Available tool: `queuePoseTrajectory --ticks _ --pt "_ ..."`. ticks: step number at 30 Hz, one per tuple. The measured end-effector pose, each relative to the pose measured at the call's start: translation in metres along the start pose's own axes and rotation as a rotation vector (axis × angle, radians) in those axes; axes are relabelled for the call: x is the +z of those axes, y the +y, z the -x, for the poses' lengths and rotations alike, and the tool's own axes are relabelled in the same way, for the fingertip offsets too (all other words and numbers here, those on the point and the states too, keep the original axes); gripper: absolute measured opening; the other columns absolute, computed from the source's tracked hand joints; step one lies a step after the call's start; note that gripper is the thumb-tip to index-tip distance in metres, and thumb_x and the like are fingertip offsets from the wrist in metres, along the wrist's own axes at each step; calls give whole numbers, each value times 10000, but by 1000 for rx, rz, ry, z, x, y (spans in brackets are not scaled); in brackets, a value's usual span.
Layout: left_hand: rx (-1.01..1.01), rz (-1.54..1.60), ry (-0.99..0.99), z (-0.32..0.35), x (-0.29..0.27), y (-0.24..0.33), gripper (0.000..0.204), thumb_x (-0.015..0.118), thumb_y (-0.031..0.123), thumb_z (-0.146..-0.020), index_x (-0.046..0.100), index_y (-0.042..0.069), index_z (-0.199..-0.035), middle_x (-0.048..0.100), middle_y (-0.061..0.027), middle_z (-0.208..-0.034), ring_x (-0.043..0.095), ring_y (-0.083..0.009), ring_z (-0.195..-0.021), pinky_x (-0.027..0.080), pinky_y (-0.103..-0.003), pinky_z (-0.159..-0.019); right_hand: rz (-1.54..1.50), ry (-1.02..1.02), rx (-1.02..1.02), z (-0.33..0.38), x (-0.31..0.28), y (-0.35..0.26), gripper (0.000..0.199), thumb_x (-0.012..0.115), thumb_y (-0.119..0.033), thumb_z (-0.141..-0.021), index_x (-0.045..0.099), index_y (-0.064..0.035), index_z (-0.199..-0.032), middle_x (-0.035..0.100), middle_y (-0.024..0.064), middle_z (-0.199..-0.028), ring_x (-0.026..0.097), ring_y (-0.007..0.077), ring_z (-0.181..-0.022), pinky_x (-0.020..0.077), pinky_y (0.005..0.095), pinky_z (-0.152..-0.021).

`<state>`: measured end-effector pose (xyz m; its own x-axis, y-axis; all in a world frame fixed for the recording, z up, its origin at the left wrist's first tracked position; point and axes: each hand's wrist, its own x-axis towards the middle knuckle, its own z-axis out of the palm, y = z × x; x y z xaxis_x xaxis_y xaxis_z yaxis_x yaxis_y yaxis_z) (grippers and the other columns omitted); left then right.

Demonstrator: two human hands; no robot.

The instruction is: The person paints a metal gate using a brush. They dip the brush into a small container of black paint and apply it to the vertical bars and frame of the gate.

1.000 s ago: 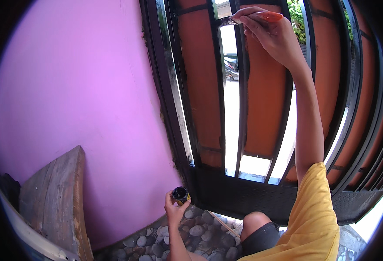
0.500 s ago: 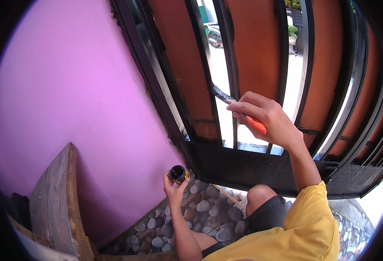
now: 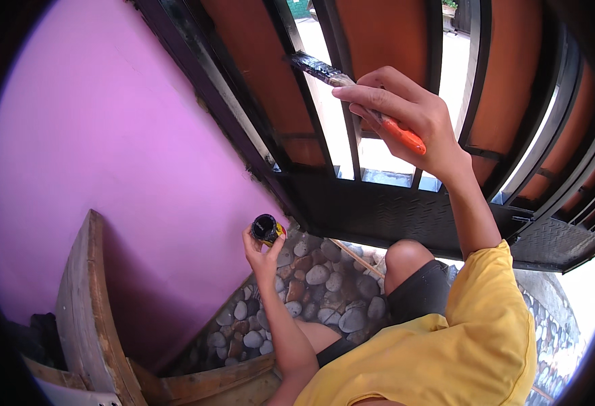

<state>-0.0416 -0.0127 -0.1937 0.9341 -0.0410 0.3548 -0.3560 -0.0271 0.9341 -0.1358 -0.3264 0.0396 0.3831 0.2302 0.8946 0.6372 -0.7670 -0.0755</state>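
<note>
My right hand (image 3: 405,118) grips a paintbrush (image 3: 324,70) with an orange handle and black-coated bristles. The bristles lie against a black vertical bar of the metal gate (image 3: 378,210). Lower down, my left hand (image 3: 263,254) holds a small round paint tin (image 3: 266,229) upright, its inside black, close to the pink wall. My knee and yellow sleeve fill the lower right.
A pink wall (image 3: 121,162) stands on the left. The gate has orange panels (image 3: 378,34) between black bars and a black lower plate. Rounded pebbles (image 3: 311,298) cover the ground. A curved wooden plank (image 3: 87,304) leans at lower left.
My right hand has come down from high on the gate to mid-height, still holding the brush. The view has tilted downward; the left hand keeps the tin in about the same place.
</note>
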Motion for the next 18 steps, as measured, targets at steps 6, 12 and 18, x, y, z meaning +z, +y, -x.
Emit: queuePoseTrajectory --ticks 6,12,18 --pt "-26 -12 -3 2 -3 -2 568 817 47 -737 494 25 -1204 611 -82 -1106 603 -169 -1030 460 -324 -937 -139 -351 223 63 16 -3 301 676 -2 -820 654 -54 -1115 619 131 -932 636 345 -817 518 410 -720" --pt "-16 -10 -21 0 5 2 566 821 48 -731 501 24 -1198 616 -76 -1095 601 -162 -1021 459 -328 -936 -235 -503 320 95 39 -4 137 656 -65 -878 679 -34 -1009 638 149 -861 638 363 -763 516 416 -687" --pt "5 -15 -7 3 -1 11 570 820 46 -731 498 21 -1201 612 -78 -1089 604 -166 -1011 458 -331 -938 -49 -428 280 80 47 -8 271 659 -24 -857 617 -52 -1123 623 140 -913 646 353 -796 522 406 -685"
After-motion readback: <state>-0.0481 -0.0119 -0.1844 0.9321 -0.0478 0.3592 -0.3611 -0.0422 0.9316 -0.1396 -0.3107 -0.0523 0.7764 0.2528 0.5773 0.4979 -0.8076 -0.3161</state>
